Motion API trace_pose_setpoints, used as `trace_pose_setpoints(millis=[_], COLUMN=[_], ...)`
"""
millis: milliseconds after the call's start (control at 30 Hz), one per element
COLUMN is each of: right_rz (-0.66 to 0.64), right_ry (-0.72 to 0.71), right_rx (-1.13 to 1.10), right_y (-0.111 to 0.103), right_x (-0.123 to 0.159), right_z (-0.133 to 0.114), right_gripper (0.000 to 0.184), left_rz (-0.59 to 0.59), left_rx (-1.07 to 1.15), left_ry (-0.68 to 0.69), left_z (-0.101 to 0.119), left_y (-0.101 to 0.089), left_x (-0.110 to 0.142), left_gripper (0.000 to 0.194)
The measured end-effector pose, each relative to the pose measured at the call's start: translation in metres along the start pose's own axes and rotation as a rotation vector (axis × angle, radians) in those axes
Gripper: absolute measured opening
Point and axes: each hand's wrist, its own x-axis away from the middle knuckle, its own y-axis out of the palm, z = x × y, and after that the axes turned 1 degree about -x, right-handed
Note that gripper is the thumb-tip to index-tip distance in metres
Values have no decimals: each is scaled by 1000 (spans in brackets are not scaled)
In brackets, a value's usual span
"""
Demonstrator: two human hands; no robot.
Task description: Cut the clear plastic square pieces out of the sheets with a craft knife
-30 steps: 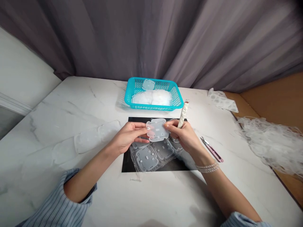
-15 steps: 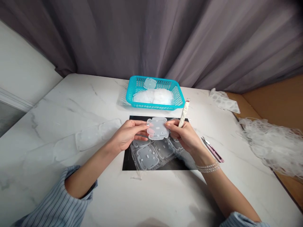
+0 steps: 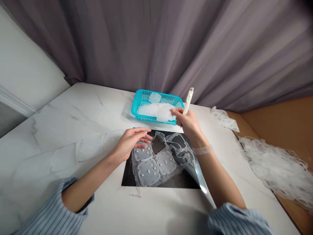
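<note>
My right hand [image 3: 187,122] pinches a translucent plastic piece [image 3: 164,114] with rounded, notched edges at the front of the turquoise basket [image 3: 137,112]. The same hand grips a pen-like tool wrapped in white [image 3: 188,101], its upper end pointing up; the lower end is hidden in the hand. Holding nothing, my left hand [image 3: 129,142] has its fingers apart above the left edge of a clear plastic sheet [image 3: 166,163]. That sheet still bears several moulded pieces and has cut-out openings at its upper and right parts. It lies on a black mat [image 3: 128,178].
In the basket lie white translucent pieces [image 3: 146,109], one apart at the back [image 3: 155,97]. A clear film strip [image 3: 90,147] runs along the left. Perforated scraps [image 3: 225,119] and a heap of clear offcuts [image 3: 276,166] lie at the right. A grey curtain [image 3: 127,45] hangs behind.
My right hand has carried the plastic piece forward to the basket, still with the wrapped tool. My left hand has let go of the piece. The snips at the right are no longer visible.
</note>
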Motion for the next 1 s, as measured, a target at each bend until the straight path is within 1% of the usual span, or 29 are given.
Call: trace_pose_setpoints(millis=[67,100,133,167,233,300,400,467,533,567,600,667,733,800,900,967,1000], right_rz=[53,82,116,151,197,182,60,-9,-50,-67,-82,-90,-36,83,263,332,352], right_ry=[-22,-30,-43,-59,-86,-85,-4,62,101,107,108,95,79,68,48,41,44], right_rx=[94,133,184,244,374,505,679,757,794,801,805,810,822,837,833,820,794], right_y=[1,-1,-5,-11,-28,-49,-77,-88,-91,-90,-89,-88,-92,-102,-120,-123,-120], right_x=[-31,-41,-45,-44,-25,9,63,88,102,105,106,102,93,81,66,69,75], right_z=[-6,-8,-8,-7,0,14,41,60,76,83,88,95,96,93,82,74,70], right_gripper=[28,32,36,40,43,40,34,32,28,24,19,15,14,16,27,36,43], left_rz=[15,16,11,6,-4,-4,-5,-38,-94,-129,-164,-216,-220,-185,-110,-67,-51], left_rx=[-21,-22,-41,-83,-207,-342,-458,-521,-568,-636,-750,-1086,-1422,-1591,-1651,-1638,-1628], left_ry=[26,29,44,76,169,272,377,441,488,523,568,685,797,871,947,963,962], left_z=[1,0,-1,-3,-8,-16,-28,-36,-42,-45,-48,-54,-60,-67,-77,-81,-83], left_y=[1,1,0,-1,-5,-7,-7,-3,2,4,6,8,8,7,7,8,8], left_x=[1,1,1,0,-3,-7,-12,-11,-8,-6,-3,1,3,3,-2,-7,-9], left_gripper=[31,31,31,31,31,26,17,18,21,23,25,31,36,39,41,43,44])
